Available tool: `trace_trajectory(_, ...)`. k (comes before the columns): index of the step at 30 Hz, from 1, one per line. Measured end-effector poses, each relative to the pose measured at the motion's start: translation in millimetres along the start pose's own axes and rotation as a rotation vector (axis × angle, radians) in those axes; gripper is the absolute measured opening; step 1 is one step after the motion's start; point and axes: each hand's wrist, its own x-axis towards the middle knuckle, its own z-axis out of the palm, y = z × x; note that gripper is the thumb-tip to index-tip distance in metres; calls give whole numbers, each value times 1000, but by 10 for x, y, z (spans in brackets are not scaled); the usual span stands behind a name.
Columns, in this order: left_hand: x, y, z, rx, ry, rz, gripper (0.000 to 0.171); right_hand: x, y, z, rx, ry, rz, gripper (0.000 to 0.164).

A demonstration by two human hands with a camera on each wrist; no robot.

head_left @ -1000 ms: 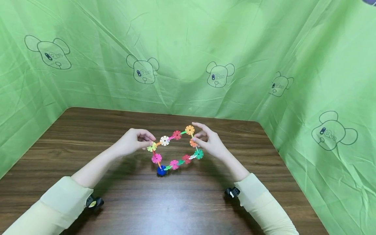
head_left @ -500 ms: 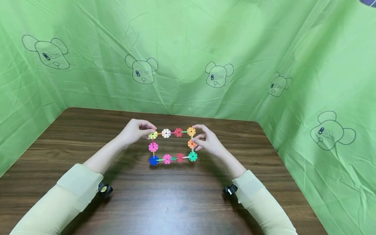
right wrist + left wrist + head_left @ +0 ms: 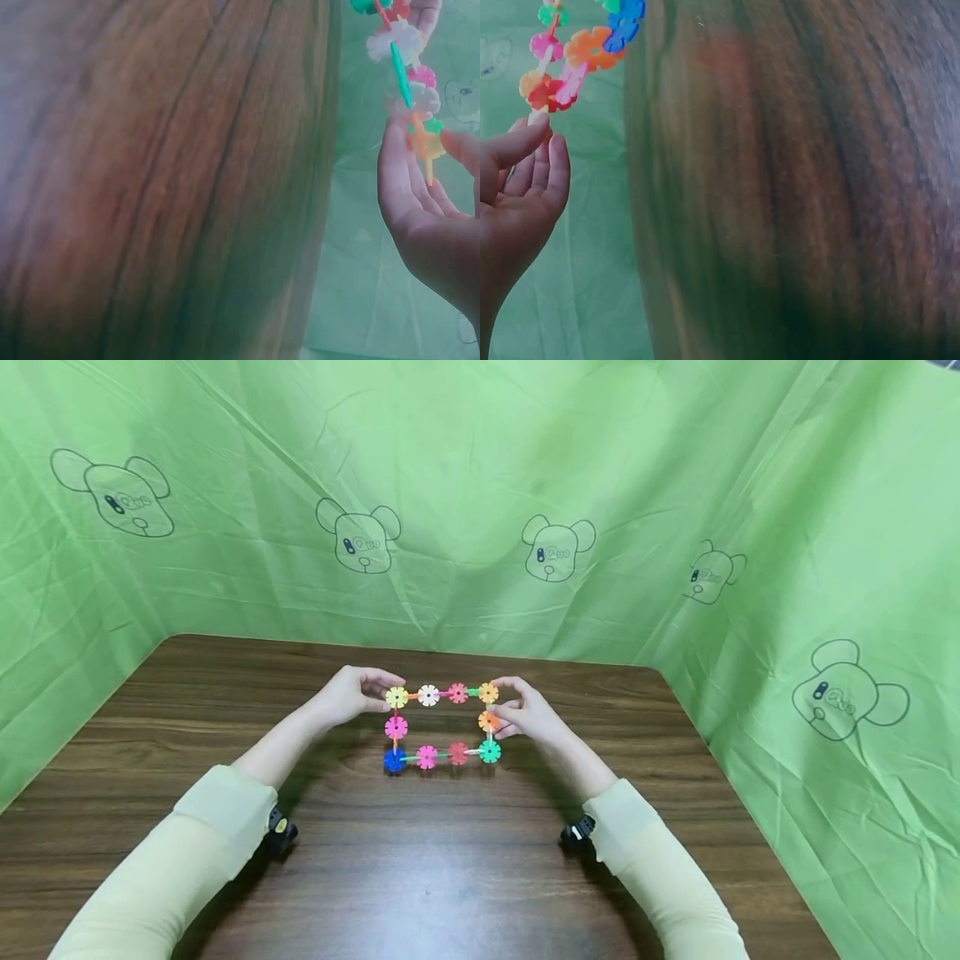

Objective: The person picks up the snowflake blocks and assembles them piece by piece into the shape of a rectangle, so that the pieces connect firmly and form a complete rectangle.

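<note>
Colourful notched plastic discs, joined edge to edge, form a rectangular frame [image 3: 427, 757] held above the table in the head view. My left hand [image 3: 343, 697] pinches the yellow disc [image 3: 397, 697] at its upper left corner. On the opposite side, my right hand [image 3: 534, 717] grips the frame by the orange disc [image 3: 487, 721], its index finger reaching up by the upper right corner disc [image 3: 488, 692]. A blue disc [image 3: 394, 761] forms the lower left corner, a green one [image 3: 490, 752] the lower right. Both wrist views catch only part of the frame, above each hand.
A dark wood-grain table [image 3: 435, 860] spreads below the hands. Green cloth [image 3: 465, 460] printed with bear outlines hangs behind it and along both sides. A small black device sits at the left cuff [image 3: 281, 833] and another at the right cuff [image 3: 577, 833].
The frame has gone from tilted and skewed to a level, squared rectangle facing the head camera. My left hand has risen and shifted slightly right; both hands have kept hold.
</note>
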Motion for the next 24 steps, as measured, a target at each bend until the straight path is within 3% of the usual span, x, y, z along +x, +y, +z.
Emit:
trace_trajectory(9,136,-317,52,103,7,-5,41,203,123,-15,34,-79,116,47)
trace_trajectory(19,214,-452,72,274,-49,8,34,332,189,-41,-245,-144,157,46)
trace_trajectory(24,228,-473,79,315,-66,9,33,373,208,-69,-319,-158,169,47)
